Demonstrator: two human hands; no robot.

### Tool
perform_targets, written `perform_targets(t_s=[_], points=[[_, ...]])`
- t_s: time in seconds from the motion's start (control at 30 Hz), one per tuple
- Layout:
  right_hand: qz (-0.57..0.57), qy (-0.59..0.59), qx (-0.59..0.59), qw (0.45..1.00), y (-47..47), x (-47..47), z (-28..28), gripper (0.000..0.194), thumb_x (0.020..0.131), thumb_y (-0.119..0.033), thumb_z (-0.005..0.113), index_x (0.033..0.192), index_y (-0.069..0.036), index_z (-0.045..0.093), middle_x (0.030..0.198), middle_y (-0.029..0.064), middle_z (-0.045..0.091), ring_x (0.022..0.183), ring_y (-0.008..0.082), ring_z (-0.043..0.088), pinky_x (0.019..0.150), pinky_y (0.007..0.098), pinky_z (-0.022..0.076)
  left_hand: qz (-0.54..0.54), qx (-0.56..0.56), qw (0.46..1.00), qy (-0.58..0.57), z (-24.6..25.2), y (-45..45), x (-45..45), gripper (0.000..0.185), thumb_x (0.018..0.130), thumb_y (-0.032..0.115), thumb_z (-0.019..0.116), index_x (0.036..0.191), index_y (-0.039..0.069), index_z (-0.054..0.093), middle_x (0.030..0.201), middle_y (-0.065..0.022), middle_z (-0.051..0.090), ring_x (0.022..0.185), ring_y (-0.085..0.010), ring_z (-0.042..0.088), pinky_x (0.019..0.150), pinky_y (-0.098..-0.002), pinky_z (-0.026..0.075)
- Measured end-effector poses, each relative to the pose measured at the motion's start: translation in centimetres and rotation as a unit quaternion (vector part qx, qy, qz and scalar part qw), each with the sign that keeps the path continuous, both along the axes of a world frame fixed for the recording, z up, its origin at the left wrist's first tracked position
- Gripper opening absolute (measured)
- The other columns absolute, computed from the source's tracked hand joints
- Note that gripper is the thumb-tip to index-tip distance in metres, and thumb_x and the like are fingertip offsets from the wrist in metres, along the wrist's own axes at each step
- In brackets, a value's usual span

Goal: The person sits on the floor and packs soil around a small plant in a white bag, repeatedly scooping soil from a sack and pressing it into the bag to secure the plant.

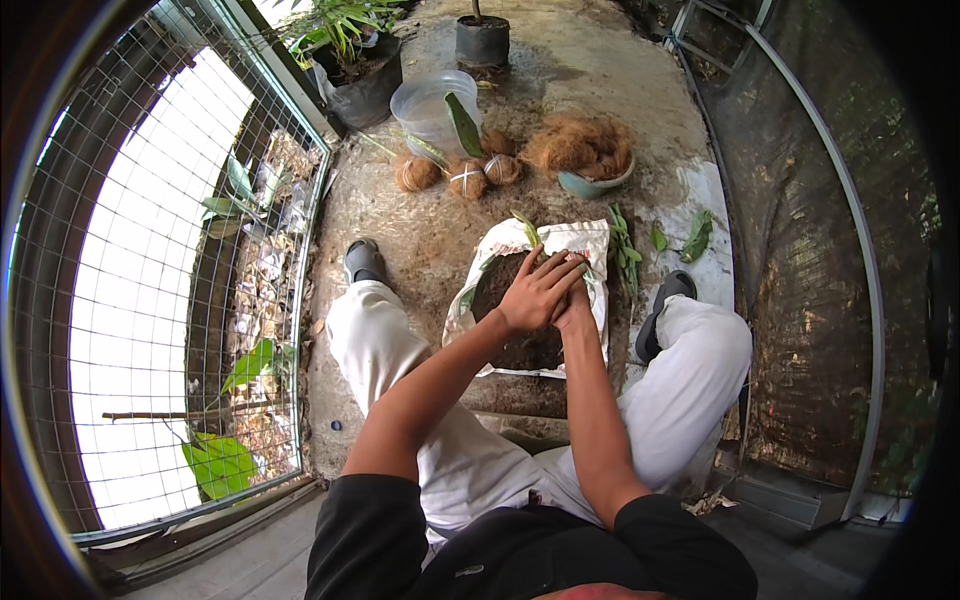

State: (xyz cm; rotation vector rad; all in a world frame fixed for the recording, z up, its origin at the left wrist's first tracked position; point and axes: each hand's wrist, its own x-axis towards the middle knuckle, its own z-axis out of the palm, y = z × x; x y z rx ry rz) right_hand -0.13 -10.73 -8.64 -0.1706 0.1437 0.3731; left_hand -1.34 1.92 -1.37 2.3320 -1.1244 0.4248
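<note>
My left hand (531, 295) lies over my right hand (573, 301), and the two are cupped together above dark soil (517, 352). A green leaf cutting (528, 228) with pale edges sticks out past my fingertips, its base hidden between my hands. Whether soil is packed around that base cannot be seen. The soil sits on an opened white woven sack (596, 236) on the ground between my feet. Several fibre-wrapped balls (467, 180) tied with white string lie beyond the sack. A dark green leaf (463, 126) rises among them.
Behind the balls stands a clear plastic tub (433, 105). A green bowl (592, 185) holds brown coconut fibre (581, 146). Cut leaves (623, 247) lie right of the sack. Potted plants (482, 43) stand farther back. Wire mesh (172, 300) borders the left, dark netting (810, 300) the right.
</note>
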Motion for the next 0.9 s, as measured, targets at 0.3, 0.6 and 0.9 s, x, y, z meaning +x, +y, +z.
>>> perform_targets(t_s=[0.3, 0.6, 0.9], points=[[-0.002, -0.078, -0.002, 0.997, -0.6, 1.1, 0.9, 0.038, 0.099, -0.039, 0.040, 0.122, -0.013, 0.056, 0.118, 0.0073, 0.061, 0.104, 0.0242, 0.060, 0.086, 0.0392, 0.0520, 0.073, 0.061, 0.995, 0.002, 2.7, -1.2, 0.8, 0.059, 0.093, 0.040, 0.046, 0.145, 0.014, 0.038, 0.145, -0.0088, 0.044, 0.143, -0.0289, 0.028, 0.117, -0.0570, 0.003], [-0.064, 0.098, -0.351, 0.929, 0.4, 1.1, 9.3, 0.041, 0.098, -0.038, 0.049, 0.090, -0.003, 0.067, 0.081, 0.0055, 0.067, 0.064, 0.0165, 0.063, 0.059, 0.0300, 0.0518, 0.284, -0.415, 0.683, 0.530, 4.7, -1.7, 4.2, 0.082, 0.091, 0.068, 0.036, 0.138, 0.001, 0.044, 0.138, -0.0183, 0.049, 0.131, -0.0302, 0.043, 0.110, -0.0405, 0.029], [-0.255, -0.116, -0.648, 0.708, 3.7, 1.1, 8.8, 0.047, 0.104, -0.033, 0.035, 0.097, 0.001, 0.067, 0.096, 0.0176, 0.066, 0.091, 0.0319, 0.061, 0.084, 0.0420, 0.0453, 0.205, -0.405, 0.615, 0.645, 1.5, -1.1, 3.5, 0.061, 0.090, 0.058, 0.057, 0.104, -0.001, 0.065, 0.097, -0.0093, 0.066, 0.086, -0.0150, 0.061, 0.075, -0.0301, 0.049]])
